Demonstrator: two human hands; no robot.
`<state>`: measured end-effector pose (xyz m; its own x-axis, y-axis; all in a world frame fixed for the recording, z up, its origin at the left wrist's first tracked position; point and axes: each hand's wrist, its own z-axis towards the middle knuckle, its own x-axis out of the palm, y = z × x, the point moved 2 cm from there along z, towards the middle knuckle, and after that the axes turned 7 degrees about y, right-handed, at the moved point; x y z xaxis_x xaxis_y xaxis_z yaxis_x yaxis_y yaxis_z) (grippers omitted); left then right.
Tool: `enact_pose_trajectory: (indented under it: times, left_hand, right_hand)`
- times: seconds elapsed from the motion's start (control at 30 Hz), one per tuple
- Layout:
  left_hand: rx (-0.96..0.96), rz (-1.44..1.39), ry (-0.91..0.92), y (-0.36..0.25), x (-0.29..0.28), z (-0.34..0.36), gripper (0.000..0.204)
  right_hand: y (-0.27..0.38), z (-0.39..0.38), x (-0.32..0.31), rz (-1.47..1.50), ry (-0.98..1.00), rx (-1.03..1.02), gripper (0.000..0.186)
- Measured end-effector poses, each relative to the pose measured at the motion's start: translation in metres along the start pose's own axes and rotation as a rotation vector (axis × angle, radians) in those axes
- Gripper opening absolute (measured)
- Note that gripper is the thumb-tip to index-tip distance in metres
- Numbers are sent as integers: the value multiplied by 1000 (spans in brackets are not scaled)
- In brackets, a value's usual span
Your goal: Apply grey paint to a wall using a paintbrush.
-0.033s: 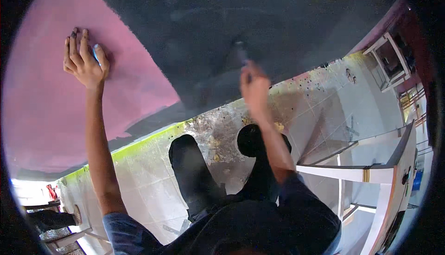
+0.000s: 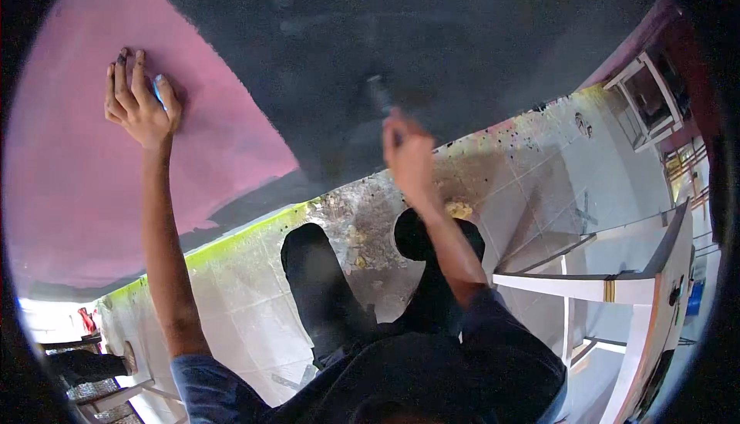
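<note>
My right hand (image 2: 408, 156) is closed around the handle of a paintbrush (image 2: 383, 96), its head against the dark grey painted area (image 2: 478, 38) of a wall. Motion blurs the brush, so its bristles do not show clearly. Farther left, my left hand (image 2: 141, 108) leans on the pink part (image 2: 223, 131) of the same wall, fingers bent and slightly apart. Between its thumb and index finger shows a small light-blue object (image 2: 159, 92), mostly hidden by the hand. Dark paint marks one of its fingertips.
Below the wall runs a tiled floor (image 2: 239, 293) with a lime-yellow edge and a stained, paint-spotted patch (image 2: 358, 216). My dark-clad knees (image 2: 316, 270) are over it. To the right stand a white-framed table (image 2: 578, 287) and a small white frame (image 2: 647, 104). Furniture (image 2: 92, 370) sits lower left.
My right hand and the paintbrush have shifted left and slightly down across the dark grey area. My left hand stays in place on the pink part.
</note>
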<state>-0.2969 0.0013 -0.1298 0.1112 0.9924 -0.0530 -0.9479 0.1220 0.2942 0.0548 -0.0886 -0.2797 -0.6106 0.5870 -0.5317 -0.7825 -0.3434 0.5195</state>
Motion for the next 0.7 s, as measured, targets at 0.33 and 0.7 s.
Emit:
enact_pose_trajectory:
  times: [0.33, 0.7]
  left_hand:
    - [12, -13, 35, -1, -3, -2, 37]
    - [-12, -42, 66, 0, -3, -2, 39]
  right_hand:
    - [8, 20, -39, 101, 249, 69, 21]
    - [-181, 67, -153, -588, -156, 169, 25]
